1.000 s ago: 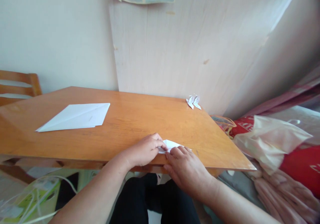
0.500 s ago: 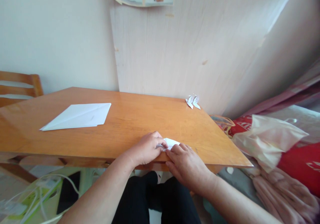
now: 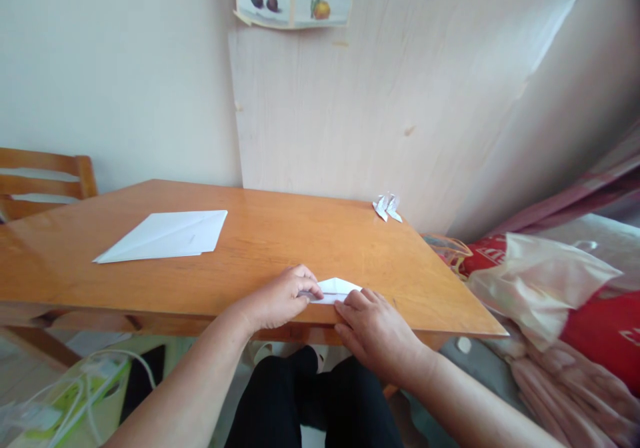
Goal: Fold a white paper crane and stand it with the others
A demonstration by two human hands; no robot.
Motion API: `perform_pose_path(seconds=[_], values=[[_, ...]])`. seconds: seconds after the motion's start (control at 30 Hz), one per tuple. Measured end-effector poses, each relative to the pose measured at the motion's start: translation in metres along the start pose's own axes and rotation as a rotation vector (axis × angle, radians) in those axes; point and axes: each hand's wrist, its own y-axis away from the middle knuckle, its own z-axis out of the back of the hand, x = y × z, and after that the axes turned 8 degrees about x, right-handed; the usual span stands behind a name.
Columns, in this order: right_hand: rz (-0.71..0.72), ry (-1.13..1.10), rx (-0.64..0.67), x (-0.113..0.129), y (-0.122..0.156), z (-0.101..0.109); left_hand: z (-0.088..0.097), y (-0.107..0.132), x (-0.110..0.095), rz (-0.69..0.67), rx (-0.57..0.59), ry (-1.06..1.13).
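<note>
A small folded white paper (image 3: 334,288) lies near the front edge of the orange wooden table (image 3: 280,241). My left hand (image 3: 280,296) is curled with its fingertips pressing on the paper's left end. My right hand (image 3: 376,331) rests on the paper's right end, its fingers bent and pinching the fold against the table. Only a pointed white strip of the paper shows between the two hands.
A larger folded white sheet (image 3: 167,235) lies at the table's left. A small finished paper figure (image 3: 387,206) sits at the back right by the leaning wooden board (image 3: 380,101). Plastic bags and red cloth (image 3: 545,281) crowd the right; a wooden chair (image 3: 45,181) stands far left.
My hands have drawn slightly apart along the small paper, so more of its white point shows between them. The view has shifted a little to the left.
</note>
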Motion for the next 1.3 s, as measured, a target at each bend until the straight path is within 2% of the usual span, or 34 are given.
perform_pose_path(seconds=[0.1,0.2,0.3,0.43,0.6,0.83,1.1,1.3], values=[[0.004,-0.003,0.0,0.0,0.0,0.0,-0.003,0.004,-0.006,0.013,-0.118,-0.087],[-0.002,-0.003,-0.006,0.0,0.0,-0.002,-0.017,0.006,-0.017,-0.043,-0.213,-0.218],[0.004,-0.016,-0.01,-0.001,-0.001,-0.003,-0.035,0.007,-0.027,-0.092,-0.155,-0.308],[0.005,-0.021,-0.006,-0.001,0.0,-0.002,-0.049,0.009,-0.037,-0.026,-0.191,-0.394],[0.015,0.038,0.013,0.0,0.0,0.003,-0.049,0.011,-0.047,0.022,-0.178,-0.504],[0.053,0.074,0.028,-0.007,0.001,-0.001,-0.048,0.012,-0.049,0.006,-0.188,-0.575],[0.065,0.04,-0.014,-0.007,0.005,-0.004,-0.049,0.013,-0.049,0.017,-0.194,-0.565],[0.012,0.004,-0.048,-0.017,0.016,-0.005,-0.051,0.015,-0.051,0.046,-0.198,-0.557]])
